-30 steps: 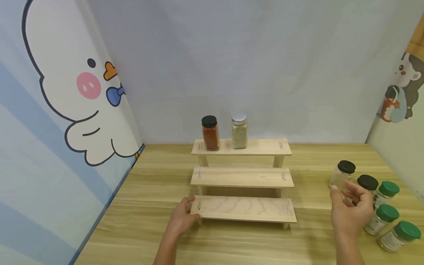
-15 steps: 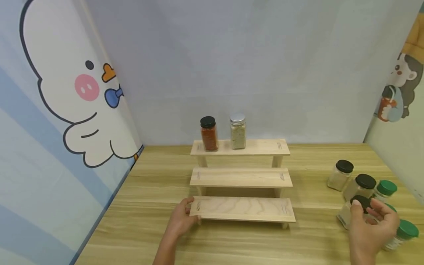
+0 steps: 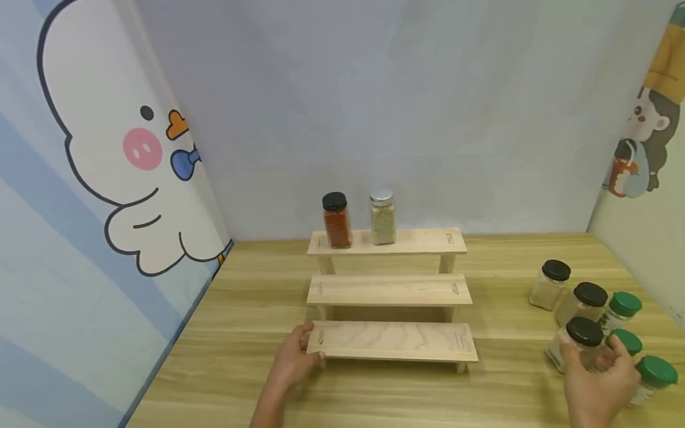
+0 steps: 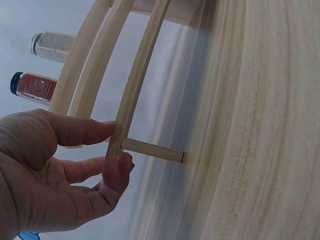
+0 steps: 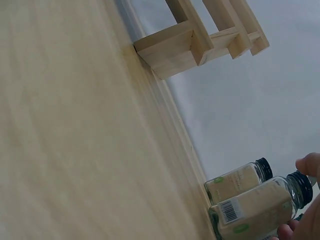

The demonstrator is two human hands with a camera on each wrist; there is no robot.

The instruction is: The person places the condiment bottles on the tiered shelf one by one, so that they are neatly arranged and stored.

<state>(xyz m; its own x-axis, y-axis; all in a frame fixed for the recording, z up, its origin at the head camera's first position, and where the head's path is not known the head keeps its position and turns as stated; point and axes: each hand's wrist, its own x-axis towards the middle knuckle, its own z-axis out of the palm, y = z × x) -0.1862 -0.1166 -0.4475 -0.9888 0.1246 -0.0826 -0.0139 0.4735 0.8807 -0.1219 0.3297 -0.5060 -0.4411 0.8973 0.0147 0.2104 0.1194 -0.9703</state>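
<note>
The right hand curls its fingers round the nearest black-lidded jar, upright on the counter, well right of the stepped rack (the left hand pinches its lowest shelf).

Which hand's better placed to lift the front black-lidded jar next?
Right, I'd judge. The right hand is at the front black-lidded jar, thumb and fingers to either side. The left hand is busy pinching the left end of the lowest shelf, well away from that jar.
</note>
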